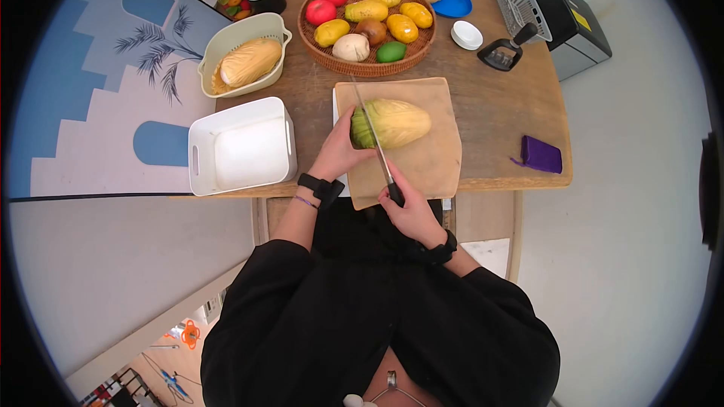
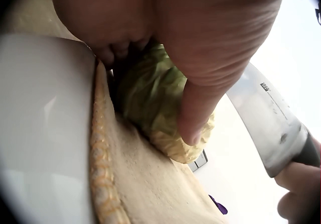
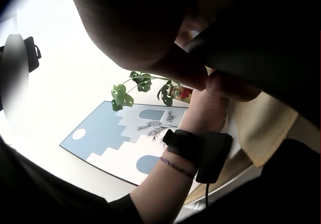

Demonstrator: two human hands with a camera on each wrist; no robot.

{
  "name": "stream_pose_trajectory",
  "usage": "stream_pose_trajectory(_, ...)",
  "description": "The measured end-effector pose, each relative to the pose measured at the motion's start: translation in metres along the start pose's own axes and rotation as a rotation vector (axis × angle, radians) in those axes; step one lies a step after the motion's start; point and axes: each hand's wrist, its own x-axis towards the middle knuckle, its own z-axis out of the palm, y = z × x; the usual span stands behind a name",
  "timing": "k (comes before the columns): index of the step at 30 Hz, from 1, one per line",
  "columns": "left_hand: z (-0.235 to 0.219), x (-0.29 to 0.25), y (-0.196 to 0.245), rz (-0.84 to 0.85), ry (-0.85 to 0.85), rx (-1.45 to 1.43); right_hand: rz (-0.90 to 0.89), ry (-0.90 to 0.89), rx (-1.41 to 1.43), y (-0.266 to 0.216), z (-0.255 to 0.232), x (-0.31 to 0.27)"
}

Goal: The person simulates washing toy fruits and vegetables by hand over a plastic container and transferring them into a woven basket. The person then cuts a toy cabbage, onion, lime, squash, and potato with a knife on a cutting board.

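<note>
White bin [image 1: 240,147]: it sits at the left edge of the tabletop [image 1: 498,105], open side up; behind it we see a cream colander [image 1: 243,53] with a second cabbage in it.
Left hand [image 1: 337,152]: we curl it over the green end of the napa cabbage [image 1: 391,123]. In the left wrist view the thumb presses down on the leaves and the other fingers are tucked in behind it.
Napa cabbage: it lies on its side on the wooden cutting board [image 1: 430,162], green end to the left, pale yellow end to the right.
Knife [image 1: 371,132]: the blade crosses the cabbage just beside our left hand, tip pointing away from us.
Right hand [image 1: 411,211]: the fingers wrap round the black handle at the near edge of the board.
Doing the cut well: in our judgement the left fingertips should stay curled back from the blade, the cabbage pinned so it cannot roll, and the knife drawn down through the leaves instead of pushed straight.
Behind the board: a woven basket [image 1: 367,26] of fruit and vegetables.
Right side: a purple cloth [image 1: 541,154] lies well apart from the board.
</note>
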Motion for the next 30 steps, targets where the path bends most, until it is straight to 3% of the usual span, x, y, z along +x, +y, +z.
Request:
stream_pose_trajectory(3, -0.004, 0.000, 0.002, 0.003, -0.008, 0.017, 0.043, 0.013, 0.094, 0.003, -0.007, -0.007)
stream_pose_trajectory(5, -0.007, 0.001, 0.004, -0.007, -0.035, -0.041, 0.128, 0.164, 0.258, 0.002, -0.019, -0.009)
stream_pose_trajectory(7, -0.005, 0.002, 0.006, -0.021, -0.008, -0.087, 0.075, 0.200, 0.265, 0.015, -0.036, -0.006)
stream_pose_trajectory(9, -0.004, 0.004, 0.006, -0.039, 0.021, -0.119, 0.275, 0.480, 0.470, 0.020, -0.049, -0.007)
stream_pose_trajectory(13, -0.004, 0.008, 0.015, 0.021, 0.075, -0.103, 0.277, 0.592, 0.752, 0.014, -0.062, -0.014)
stream_pose_trajectory(15, -0.010, 0.013, 0.026, -0.191, 0.011, -0.134, 0.134, 0.635, 0.695, 0.015, -0.059, -0.017)
stream_pose_trajectory(17, -0.014, 0.020, 0.030, -0.257, 0.002, -0.135, 0.122, 0.661, 0.655, 0.023, -0.058, -0.016)
stream_pose_trajectory(19, -0.020, 0.028, 0.035, -0.326, 0.001, -0.134, 0.094, 0.535, 0.650, 0.028, -0.058, -0.012)
stream_pose_trajectory(21, -0.023, 0.030, 0.039, -0.267, 0.090, 0.135, 0.102, 0.484, 0.659, 0.020, -0.057, -0.007)
stream_pose_trajectory(22, -0.021, 0.029, 0.038, -0.267, 0.092, 0.134, 0.163, 0.543, 0.719, 0.003, -0.050, -0.003)
stream_pose_trajectory(24, -0.014, 0.028, 0.032, 0.074, 0.334, 0.316, 0.223, 0.597, 0.778, -0.004, -0.047, -0.001)
stream_pose_trajectory(25, -0.012, 0.031, 0.029, 0.072, 0.337, 0.316, 0.191, 0.556, 0.699, 0.000, -0.049, -0.002)
stream_pose_trajectory(27, -0.010, 0.043, 0.023, 0.254, 0.221, 0.183, 0.158, 0.514, 0.619, 0.013, -0.056, -0.003)
stream_pose_trajectory(29, -0.003, 0.052, 0.017, 0.292, 0.163, 0.189, 0.077, 0.340, 0.372, 0.028, -0.066, -0.004)
stream_pose_trajectory(30, -0.003, 0.054, 0.021, 0.331, 0.102, 0.196, 0.075, 0.340, 0.369, 0.025, -0.066, -0.006)
